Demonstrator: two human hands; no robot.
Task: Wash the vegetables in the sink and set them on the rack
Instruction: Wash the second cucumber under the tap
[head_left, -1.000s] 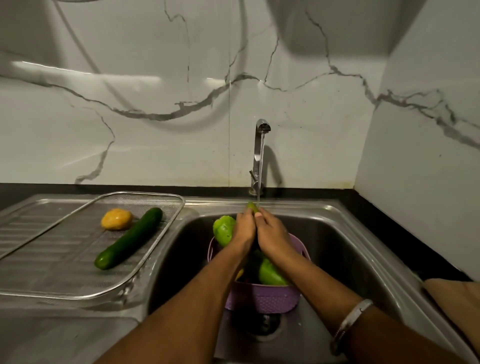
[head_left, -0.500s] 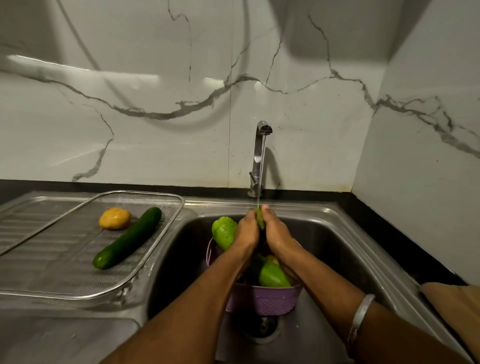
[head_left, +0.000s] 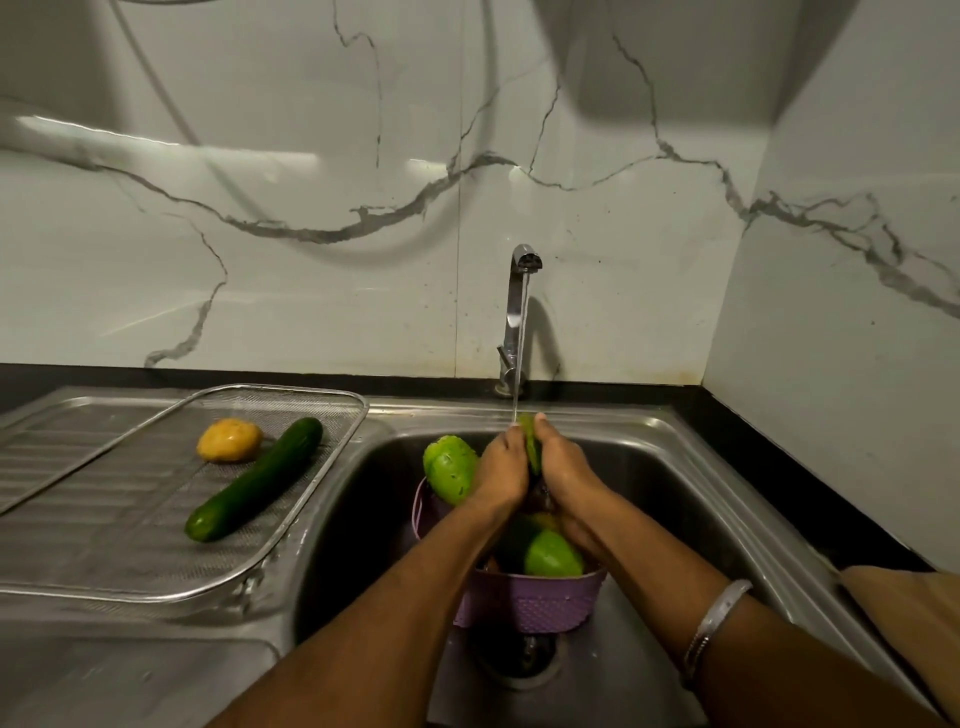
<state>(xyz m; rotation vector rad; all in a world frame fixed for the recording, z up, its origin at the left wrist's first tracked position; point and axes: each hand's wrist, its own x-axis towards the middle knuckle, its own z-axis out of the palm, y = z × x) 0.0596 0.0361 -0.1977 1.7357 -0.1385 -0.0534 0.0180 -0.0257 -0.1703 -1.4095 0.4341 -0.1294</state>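
head view: we clasp the green vegetable (head_left: 531, 441) between left hand (head_left: 501, 470) and right hand (head_left: 563, 467), fingers wrapped round it; wet, likely slippery, so we'd grip its middle.

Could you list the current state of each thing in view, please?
Tap: running.
Small green vegetable: held between both hands under the stream.
Left hand: gripping it.
Right hand: gripping it.
Purple basket: in sink, holding vegetables.
Cucumber: lying on rack.
Yellow vegetable: on rack.
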